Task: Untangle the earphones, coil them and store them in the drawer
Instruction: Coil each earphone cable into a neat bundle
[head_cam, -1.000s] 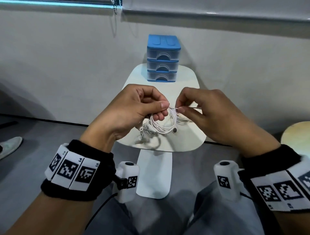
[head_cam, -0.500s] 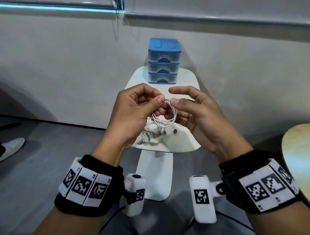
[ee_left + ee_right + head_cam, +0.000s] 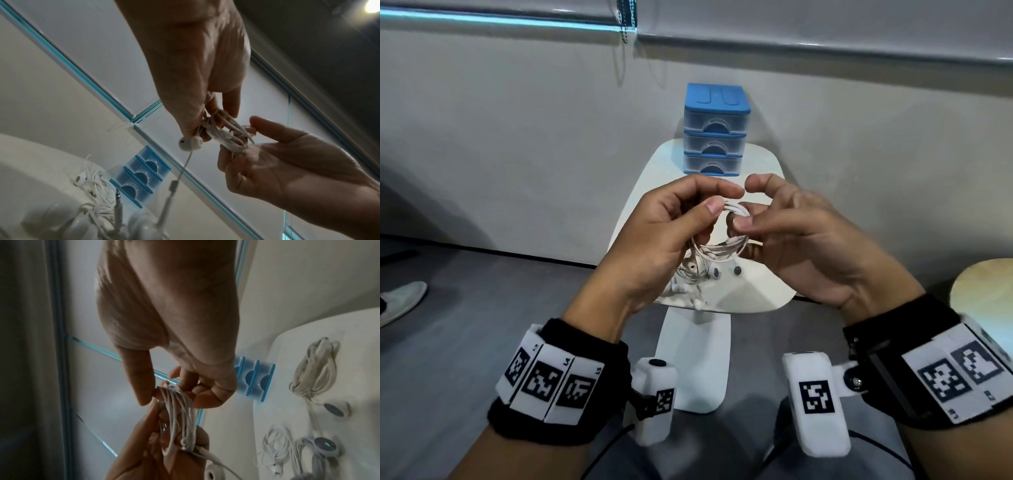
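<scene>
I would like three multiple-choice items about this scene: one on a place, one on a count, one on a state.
1. Where does the drawer unit stand?
A. far end of the white table
B. on the floor
C. on the person's lap

2. How many drawers does it have?
A. two
B. three
C. five

3. What state are the drawers in?
A. all shut
B. top one open
C. bottom one removed

Answers: 1 A, the head view shows it at the table's far edge, near the wall. 2 B, three stacked fronts show. 3 A, all fronts sit flush.

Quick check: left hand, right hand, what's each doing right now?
Left hand: pinches the coiled earphones.
Right hand: fingers curled on the same coil.
</scene>
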The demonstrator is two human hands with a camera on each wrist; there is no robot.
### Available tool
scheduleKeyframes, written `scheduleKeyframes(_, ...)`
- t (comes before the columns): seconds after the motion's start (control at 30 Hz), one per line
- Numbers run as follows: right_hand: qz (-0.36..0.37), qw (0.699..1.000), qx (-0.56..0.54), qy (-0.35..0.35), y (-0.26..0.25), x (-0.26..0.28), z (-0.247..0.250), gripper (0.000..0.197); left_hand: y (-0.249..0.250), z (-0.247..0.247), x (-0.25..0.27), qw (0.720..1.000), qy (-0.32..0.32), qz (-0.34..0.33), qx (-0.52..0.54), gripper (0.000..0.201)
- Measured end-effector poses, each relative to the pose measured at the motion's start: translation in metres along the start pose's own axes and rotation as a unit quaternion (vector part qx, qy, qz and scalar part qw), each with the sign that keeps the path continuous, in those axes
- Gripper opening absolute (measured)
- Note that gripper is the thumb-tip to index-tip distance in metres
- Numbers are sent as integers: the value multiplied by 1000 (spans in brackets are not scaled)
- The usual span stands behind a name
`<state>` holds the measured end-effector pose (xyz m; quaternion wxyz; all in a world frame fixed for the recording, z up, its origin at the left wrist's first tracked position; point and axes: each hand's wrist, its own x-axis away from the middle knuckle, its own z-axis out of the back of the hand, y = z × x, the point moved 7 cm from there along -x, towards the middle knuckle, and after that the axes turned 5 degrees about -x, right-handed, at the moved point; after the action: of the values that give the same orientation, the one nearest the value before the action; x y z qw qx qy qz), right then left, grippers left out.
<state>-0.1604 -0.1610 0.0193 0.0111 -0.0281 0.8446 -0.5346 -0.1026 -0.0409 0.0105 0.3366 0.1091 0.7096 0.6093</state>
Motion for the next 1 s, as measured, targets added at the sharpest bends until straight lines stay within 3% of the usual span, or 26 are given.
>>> scheduleKeyframes(0.23, 7, 1000, -19, 2, 1, 0, 4, 52, 8, 0, 2, 999, -8, -15, -40, 18)
scheduleKeyframes(0.37, 17, 999, -11, 30, 0, -1, 9, 55, 4, 2, 4, 1000, -3, -18, -24, 29)
scheduleKeyframes(0.47, 41, 998, -4, 49, -5, 1, 10, 42, 3, 4, 6, 1000, -12, -27, -4, 36)
scheduleKeyframes(0.57, 87, 989, 97, 67, -12, 3, 8, 31, 3, 12, 6, 999, 8, -34, -5, 36)
scheduleKeyframes(0.63, 118, 966, 211, 86, -16, 4, 8, 20, 5, 16, 6, 999, 20, -31, -12, 33)
scheduleKeyframes(0.73, 160, 907, 371, 118, -18, 5, 10, 8, 3, 16, 5, 999, 27, -21, -32, 29)
scheduleKeyframes(0.93, 257, 776, 552, 164, -26, 15, 1, 22, 0, 17, 3, 995, 66, -6, -75, 22)
scheduleKeyframes(1.0, 269, 754, 576, 166, -28, 16, -2, 24, 1, 17, 2, 992, 68, -7, -105, 18)
